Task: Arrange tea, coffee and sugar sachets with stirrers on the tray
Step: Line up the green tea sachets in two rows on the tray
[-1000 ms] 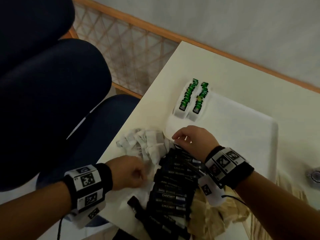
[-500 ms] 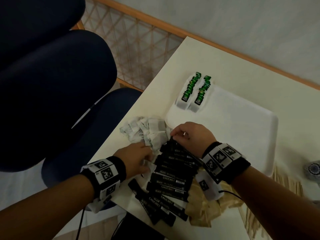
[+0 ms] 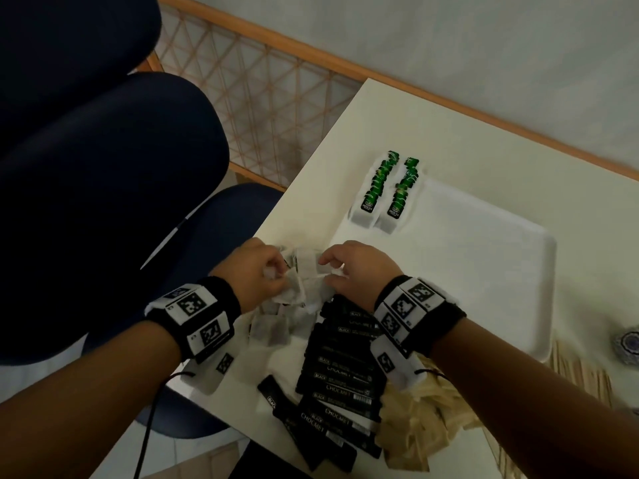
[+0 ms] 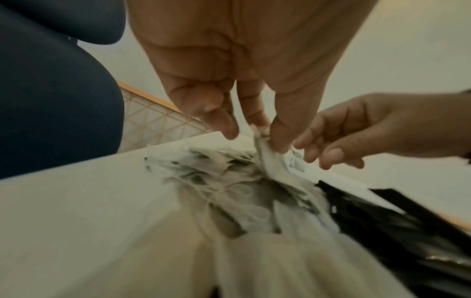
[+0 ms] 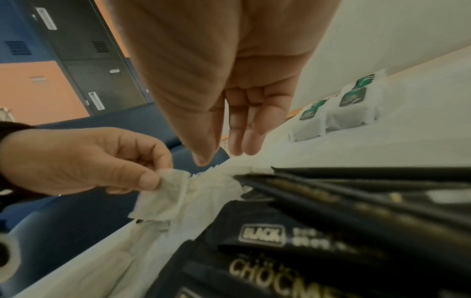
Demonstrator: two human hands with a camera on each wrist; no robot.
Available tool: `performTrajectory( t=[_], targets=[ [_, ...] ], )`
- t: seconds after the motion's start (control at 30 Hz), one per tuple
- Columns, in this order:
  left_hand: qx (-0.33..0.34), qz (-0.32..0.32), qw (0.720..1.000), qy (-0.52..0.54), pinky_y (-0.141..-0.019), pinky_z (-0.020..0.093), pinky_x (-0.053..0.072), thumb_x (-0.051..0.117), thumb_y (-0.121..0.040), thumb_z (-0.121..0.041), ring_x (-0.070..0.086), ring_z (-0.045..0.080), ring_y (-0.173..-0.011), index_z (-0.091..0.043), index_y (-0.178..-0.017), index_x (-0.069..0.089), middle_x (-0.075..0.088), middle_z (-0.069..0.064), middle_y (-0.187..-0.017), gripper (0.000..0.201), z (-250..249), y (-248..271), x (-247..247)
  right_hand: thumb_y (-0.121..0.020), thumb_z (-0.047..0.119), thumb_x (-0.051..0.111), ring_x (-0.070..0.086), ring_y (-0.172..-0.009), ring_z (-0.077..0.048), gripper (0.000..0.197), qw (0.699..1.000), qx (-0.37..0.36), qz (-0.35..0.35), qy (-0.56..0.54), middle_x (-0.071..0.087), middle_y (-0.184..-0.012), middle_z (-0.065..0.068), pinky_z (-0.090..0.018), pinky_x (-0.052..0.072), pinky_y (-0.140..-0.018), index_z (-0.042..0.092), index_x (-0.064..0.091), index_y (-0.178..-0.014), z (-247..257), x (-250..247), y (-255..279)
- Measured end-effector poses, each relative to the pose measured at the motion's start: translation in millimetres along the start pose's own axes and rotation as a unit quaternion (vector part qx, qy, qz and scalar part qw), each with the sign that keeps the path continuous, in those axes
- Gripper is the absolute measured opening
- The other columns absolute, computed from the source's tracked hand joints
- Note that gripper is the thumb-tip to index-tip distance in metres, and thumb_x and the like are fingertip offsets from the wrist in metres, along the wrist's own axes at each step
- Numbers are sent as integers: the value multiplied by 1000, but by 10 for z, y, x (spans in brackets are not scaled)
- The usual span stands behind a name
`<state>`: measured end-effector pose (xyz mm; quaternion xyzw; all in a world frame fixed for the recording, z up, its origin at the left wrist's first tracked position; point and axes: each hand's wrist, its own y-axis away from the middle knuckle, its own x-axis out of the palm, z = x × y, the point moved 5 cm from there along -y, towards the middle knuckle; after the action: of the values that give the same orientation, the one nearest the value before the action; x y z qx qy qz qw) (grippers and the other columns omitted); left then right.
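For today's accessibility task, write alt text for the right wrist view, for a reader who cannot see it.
The left hand pinches a white tea bag at the table's edge, while the right hand hangs open just above it. Black sachets marked BLACK fill the foreground, and two rows of green tea bags stand behind.

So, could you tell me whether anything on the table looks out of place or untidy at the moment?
Yes. Only the two rows of green tea bags stand neatly, at the tray's far left corner. The white tea bags lie in a tangled heap, which the left hand is picking at. The black sachets are fanned unevenly beside it.
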<state>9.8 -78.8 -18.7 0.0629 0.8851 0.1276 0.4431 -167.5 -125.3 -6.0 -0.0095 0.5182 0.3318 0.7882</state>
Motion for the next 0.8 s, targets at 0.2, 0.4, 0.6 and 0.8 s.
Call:
performTrajectory(
  t=[0.2, 0.4, 0.6, 0.8],
  targets=[
    [-86, 39, 993, -74, -95, 42, 44, 84, -49, -54, 30, 23, -125, -32, -138, 25, 24, -4, -133, 109, 144, -66, 99, -74, 48, 71, 51, -113, -20, 70, 994, 22, 69, 80, 46, -124, 1, -33, 45, -91, 26, 41, -134, 234, 210, -128],
    [-91, 82, 992, -25, -97, 42, 45, 83, -60, -37, 42, 23, -120, -30, -137, 32, 34, -1, -130, 93, 157, -170, 234, -75, 49, 70, 54, -103, -27, 68, 989, 3, 54, 138, 42, -122, -5, -32, 41, -71, 17, 41, -127, 323, 346, -215],
    [-75, 63, 991, 95, -84, 26, 47, 82, -68, -30, 54, 12, -99, -30, -112, 51, 48, -2, -116, 54, 120, -275, 216, -86, 29, 59, 57, -104, -30, 39, 997, 27, 49, 52, 55, -117, -8, -32, 45, -82, 14, 51, -121, 207, 285, -246],
    [-41, 69, 982, 169, -66, 26, 51, 69, -77, -12, 62, 15, -82, -24, -93, 58, 56, 2, -109, 23, -38, -310, 145, -84, 16, 61, 55, -102, -22, 29, 999, 11, 19, -34, 58, -110, -7, -24, 41, -84, 21, 67, -112, 101, -33, -94]
  ],
)
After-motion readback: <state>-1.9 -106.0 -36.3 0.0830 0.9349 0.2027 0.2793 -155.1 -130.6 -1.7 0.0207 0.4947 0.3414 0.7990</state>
